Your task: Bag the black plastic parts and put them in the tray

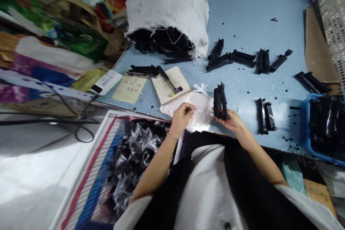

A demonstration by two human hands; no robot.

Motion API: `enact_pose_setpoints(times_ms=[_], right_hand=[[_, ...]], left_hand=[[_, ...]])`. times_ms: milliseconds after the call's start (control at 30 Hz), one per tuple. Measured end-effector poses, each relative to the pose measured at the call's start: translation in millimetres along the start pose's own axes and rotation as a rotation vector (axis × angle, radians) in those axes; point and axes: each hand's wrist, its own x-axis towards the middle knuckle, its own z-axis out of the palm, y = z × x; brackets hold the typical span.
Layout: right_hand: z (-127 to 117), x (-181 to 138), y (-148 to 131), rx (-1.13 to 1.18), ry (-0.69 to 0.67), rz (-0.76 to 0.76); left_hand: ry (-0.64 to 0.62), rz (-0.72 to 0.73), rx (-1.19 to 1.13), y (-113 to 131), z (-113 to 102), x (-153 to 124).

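Note:
My left hand (182, 114) pinches the edge of a clear plastic bag (199, 107) that lies on the blue table (242, 25) near its front edge. My right hand (231, 120) grips the lower end of a pair of black plastic parts (220, 101), held upright just to the right of the bag. A thin bracelet sits on my left wrist.
More black parts lie scattered across the table (265, 115) (231, 57) (312, 82). A white sack (167, 7) spills black parts at the back. A blue basket (323, 125) of parts stands at right. A box of bagged parts (129, 158) sits at lower left. Paper cards (169, 82) lie near the sack.

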Motion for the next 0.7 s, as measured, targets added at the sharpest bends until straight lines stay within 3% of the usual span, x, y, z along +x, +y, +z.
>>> enact_pose_setpoints(times_ms=[100,267,367,467,567,633,700], right_hand=[[-3.4,-3.6,-1.1,-0.014,0.03,-0.005],[2.3,-8.4,1.5,-0.054,-0.012,0.019],[3.8,-9.1,-1.0,-0.051,-0.013,0.035],[0.6,-11.7,-6.9,-0.044,0.062,-0.001],[-4.8,-28.8,-14.0,-0.015,0.102,-0.069],[-7.6,-49.6,-16.0,0.01,0.005,-0.008],[-9.2,-70.7,-12.8,0.022,-0.163,0.162]], left_hand=[[-0.091,0.104,0.155,12.3,9.5,-6.2],[-0.081,-0.051,0.077,9.0,34.8,0.6],[-0.047,0.082,0.131,2.3,29.7,5.9],[-0.117,0.244,0.344,2.7,18.4,4.0],[-0.167,0.269,0.474,4.6,16.4,-1.8],[-0.161,0.243,0.461,2.8,20.0,-5.0],[-0.163,0.227,0.416,-1.4,24.0,-6.7]])
